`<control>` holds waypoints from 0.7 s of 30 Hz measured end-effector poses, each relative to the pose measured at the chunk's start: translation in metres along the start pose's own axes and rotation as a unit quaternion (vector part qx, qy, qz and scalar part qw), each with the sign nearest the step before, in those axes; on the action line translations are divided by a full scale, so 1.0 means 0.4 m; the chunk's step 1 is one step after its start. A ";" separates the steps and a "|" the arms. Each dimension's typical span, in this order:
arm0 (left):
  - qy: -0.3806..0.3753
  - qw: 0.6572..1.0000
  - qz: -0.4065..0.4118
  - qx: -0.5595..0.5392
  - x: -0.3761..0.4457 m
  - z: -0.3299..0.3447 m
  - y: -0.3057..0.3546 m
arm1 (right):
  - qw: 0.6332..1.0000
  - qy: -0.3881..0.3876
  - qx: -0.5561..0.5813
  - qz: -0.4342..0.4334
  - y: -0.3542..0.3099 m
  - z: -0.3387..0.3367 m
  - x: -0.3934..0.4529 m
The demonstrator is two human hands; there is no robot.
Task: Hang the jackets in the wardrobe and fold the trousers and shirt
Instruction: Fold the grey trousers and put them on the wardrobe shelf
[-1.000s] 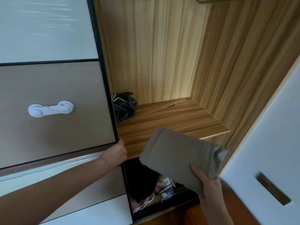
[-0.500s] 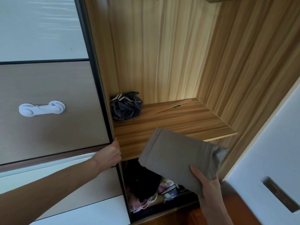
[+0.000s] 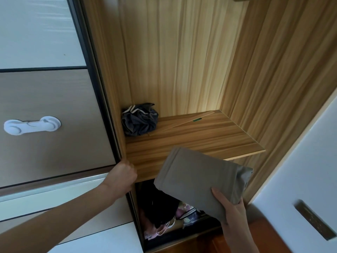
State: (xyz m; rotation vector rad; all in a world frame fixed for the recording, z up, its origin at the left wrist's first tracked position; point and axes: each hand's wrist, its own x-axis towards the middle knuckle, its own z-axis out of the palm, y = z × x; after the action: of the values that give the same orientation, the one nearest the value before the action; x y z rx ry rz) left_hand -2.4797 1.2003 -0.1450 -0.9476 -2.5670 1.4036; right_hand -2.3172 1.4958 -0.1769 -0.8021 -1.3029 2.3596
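Our right hand (image 3: 230,207) pinches the folded grey trousers (image 3: 198,181) just above the wardrobe shelf (image 3: 200,141). Left hand (image 3: 121,177) is curled on the sliding door (image 3: 54,115) edge, probably gripping it.

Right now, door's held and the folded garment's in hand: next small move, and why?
Probably carry the folded garment forward and set it flat on the shelf. The right hand grips its near edge, just in front of the shelf. The left hand holds the sliding door aside, and the bundle takes only the back left corner.
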 end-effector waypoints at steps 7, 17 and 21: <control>-0.027 0.581 -0.151 -0.799 0.062 -0.104 0.059 | 1.000 -0.012 -0.023 -0.012 -0.030 -0.024 0.050; -0.145 0.125 -0.090 -0.977 0.257 -0.192 0.164 | 0.990 -0.079 -0.113 0.035 -0.119 -0.028 0.227; -0.074 0.128 -0.123 -0.981 0.338 -0.204 0.182 | 0.984 -0.090 -0.147 0.040 -0.163 -0.022 0.339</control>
State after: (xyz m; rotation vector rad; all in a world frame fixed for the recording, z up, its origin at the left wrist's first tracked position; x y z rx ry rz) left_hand -2.5263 1.3630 -0.1848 -0.1698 1.5748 1.9662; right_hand -2.4177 1.6079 -0.1684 -0.7479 -1.7545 2.3794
